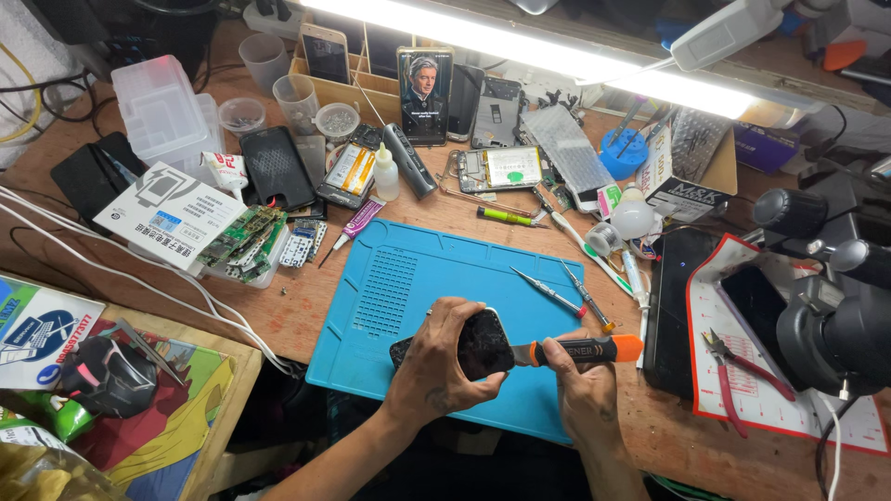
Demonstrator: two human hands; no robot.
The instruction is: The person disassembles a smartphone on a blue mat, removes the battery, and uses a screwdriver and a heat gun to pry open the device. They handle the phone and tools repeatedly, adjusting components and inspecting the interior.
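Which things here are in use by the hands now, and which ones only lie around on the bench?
In use:
left hand holding the dark phone
right hand holding the orange-handled tool
blue mat beneath

Lying about:
two screwdrivers
red pliers
circuit boards
glue tube
opened phone
microscope

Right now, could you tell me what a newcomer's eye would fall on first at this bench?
Most likely the blue work mat at the centre, where the left hand grips a dark phone and the right hand holds an orange-handled tool against its edge. Next comes the bright strip lamp along the top, over opened phones and loose parts.
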